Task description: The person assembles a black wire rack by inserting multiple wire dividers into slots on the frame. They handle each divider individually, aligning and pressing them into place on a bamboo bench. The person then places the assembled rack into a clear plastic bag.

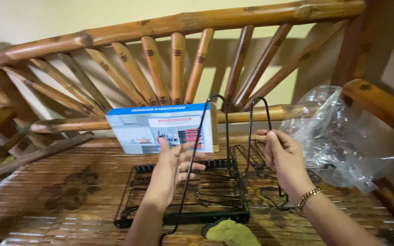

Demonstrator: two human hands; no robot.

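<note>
Head view: the left hand (172, 171) is spread with the fingers open, its palm against one tall black U-shaped wire divider (196, 150). It steadies that wire loop rather than clasping it, and the loop runs from above the fingertips down past the wrist towards the near edge of the picture. The right hand (284, 159) is pinched shut on a second black U-shaped wire divider (259, 122), thumb and fingers closed round its right leg just below the bend, so that the loop stands upright above the grip.

Below and between both hands lies the flat black metal rack base with slotted rails (185, 200), resting on the slatted bamboo bench seat (46, 182). More loose black wire pieces (215, 191) lie inside and just right of the base, under the right wrist. As far as can be judged, assembly is at an early stage: neither held divider looks firmly seated in the rails, and several wires remain lying flat.

Beyond the left hand's fingertips stands the blue and white cardboard box (165, 127), leaning against the bench's bamboo backrest (178, 68). To the right of the right hand sits a crumpled clear plastic bag (338, 132). Near the left forearm, at the bottom edge, lies a yellow-green cloth (231, 232).
</note>
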